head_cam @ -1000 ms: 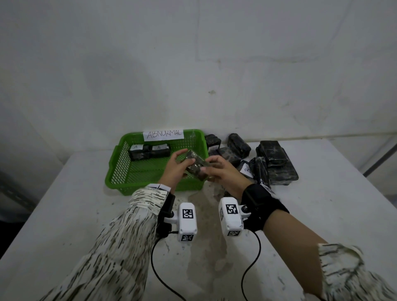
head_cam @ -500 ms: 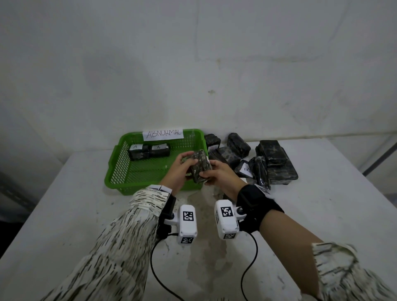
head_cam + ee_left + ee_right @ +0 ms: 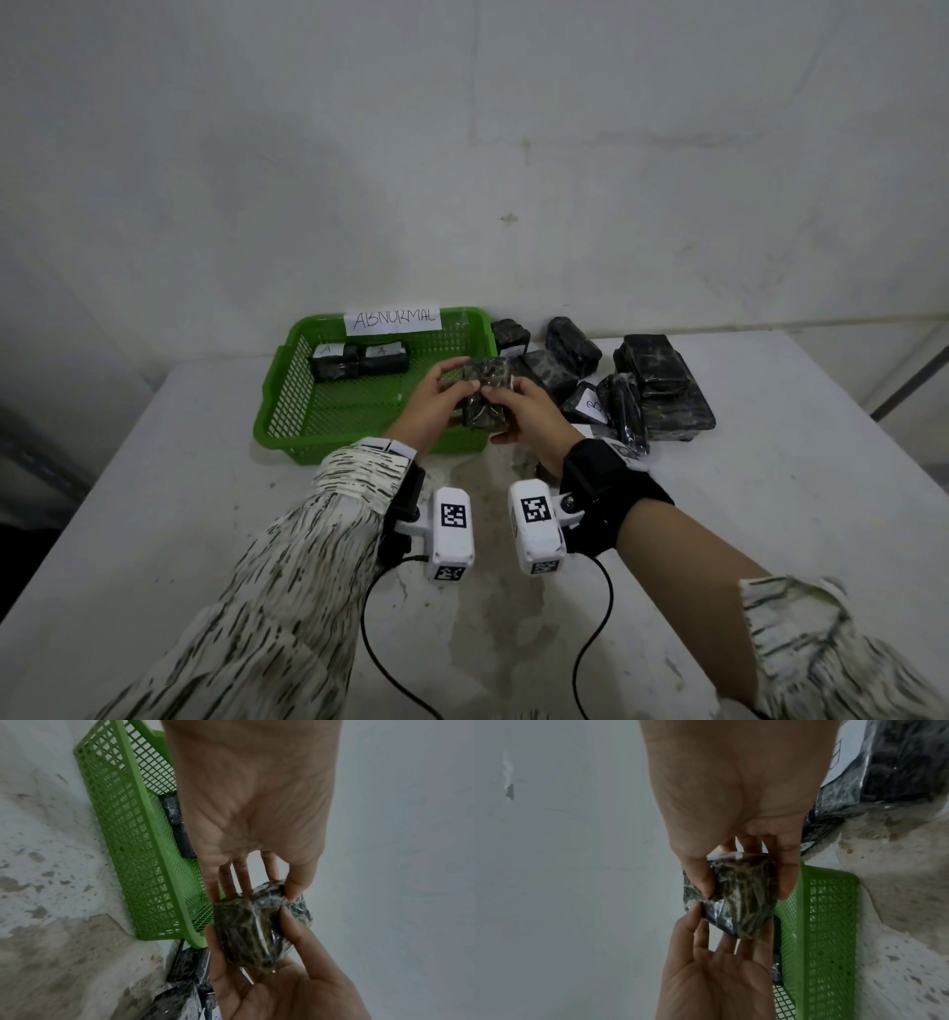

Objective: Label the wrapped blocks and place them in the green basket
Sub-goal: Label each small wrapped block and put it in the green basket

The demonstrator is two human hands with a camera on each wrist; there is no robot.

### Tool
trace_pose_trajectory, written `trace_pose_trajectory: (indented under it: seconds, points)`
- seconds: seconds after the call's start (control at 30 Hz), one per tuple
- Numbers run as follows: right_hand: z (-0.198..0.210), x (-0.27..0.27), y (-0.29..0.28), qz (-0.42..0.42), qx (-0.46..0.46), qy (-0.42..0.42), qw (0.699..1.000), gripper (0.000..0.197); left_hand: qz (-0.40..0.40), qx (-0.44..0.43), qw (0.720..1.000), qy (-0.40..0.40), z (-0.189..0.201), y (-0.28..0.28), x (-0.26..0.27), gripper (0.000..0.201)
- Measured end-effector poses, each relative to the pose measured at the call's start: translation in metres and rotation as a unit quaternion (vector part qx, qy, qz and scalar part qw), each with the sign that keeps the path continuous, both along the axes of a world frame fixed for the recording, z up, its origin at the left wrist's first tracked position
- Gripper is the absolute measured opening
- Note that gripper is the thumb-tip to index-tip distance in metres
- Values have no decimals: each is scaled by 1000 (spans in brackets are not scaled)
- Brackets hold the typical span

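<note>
The left hand (image 3: 434, 398) and right hand (image 3: 529, 416) both pinch one wrapped block (image 3: 485, 393), held over the near right corner of the green basket (image 3: 287, 401). No label shows on its visible faces. Two "A"-labelled blocks (image 3: 359, 357) sit at the basket's far wall. The unlabelled pile (image 3: 637, 380) crowds the counter's (image 3: 770, 488) far edge, partly hidden behind the right hand.

The light is dim, flat and cool, greyish all over, with no plain source; shadows are soft and faint, a vague dark patch on the pale plaster wall (image 3: 308, 154); the head view bends at its edges, the white tabletop (image 3: 770, 514) curving outward; the striped cream sleeves (image 3: 287, 591) smear near the bottom; both wrist views are grainy and stretched, palms close to the lens soft; small glints sit on the clear plastic wrap of the dark block (image 3: 259, 931).
</note>
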State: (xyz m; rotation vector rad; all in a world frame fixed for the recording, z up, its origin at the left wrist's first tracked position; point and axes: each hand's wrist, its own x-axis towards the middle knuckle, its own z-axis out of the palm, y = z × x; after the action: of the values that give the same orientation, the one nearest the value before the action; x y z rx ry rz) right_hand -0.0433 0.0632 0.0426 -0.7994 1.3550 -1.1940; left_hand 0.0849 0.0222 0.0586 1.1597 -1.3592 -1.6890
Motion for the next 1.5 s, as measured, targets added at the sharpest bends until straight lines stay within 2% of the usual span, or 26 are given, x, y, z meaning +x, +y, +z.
trace_pose_trajectory:
  seconds: [0.17,0.23,0.43,0.67,0.77,0.83,0.87,0.97,1.03,1.07,1.13,1.23,1.3,1.37,1.5]
  points:
    - [-4,-4,2,14,16,32,999,35,-4,-28,1000,-11,-2,-1,4,31]
    - [-4,-4,3,11,11,17,1000,37,-10,-28,1000,-11,-3,-1,5,31]
    - [-6,-2,0,-8,1,-6,1000,9,-19,-22,999,-33,-4,-2,3,31]
    - [-10,-4,3,25,-34,41,998,23,19,-14,999,-40,-10,-6,7,29]
    - [-12,-6,4,34,-52,37,997,21,8,-4,998,-60,-12,-8,10,33]
    - [-12,-7,4,29,-56,35,997,15,1,26,999,-45,-11,-6,11,34]
    - [-12,-7,5,29,-56,31,998,11,6,31,999,-33,-10,-5,12,33]
    - [-10,-7,3,21,-49,-3,999,21,29,-1,999,-32,-13,-7,13,16]
    - [-10,-8,3,13,-57,16,998,16,20,-1,999,-35,-12,-6,12,11]
    - [-10,-9,2,7,-61,42,997,16,13,11,999,-33,-11,-6,12,13]
    - [-12,-9,1,-10,-72,91,993,21,0,49,999,-19,-8,-5,11,32]
    - [-15,-8,0,-47,-63,80,994,32,-45,76,996,-21,-2,-3,9,49]
    - [-16,-6,1,-55,-47,36,997,47,-83,67,993,-44,0,0,6,48]
    - [-14,-5,0,-44,-33,11,998,51,-98,52,992,-66,2,5,4,44]
    - [-8,-8,-2,-60,-46,47,996,48,-108,18,990,-93,-3,9,1,43]
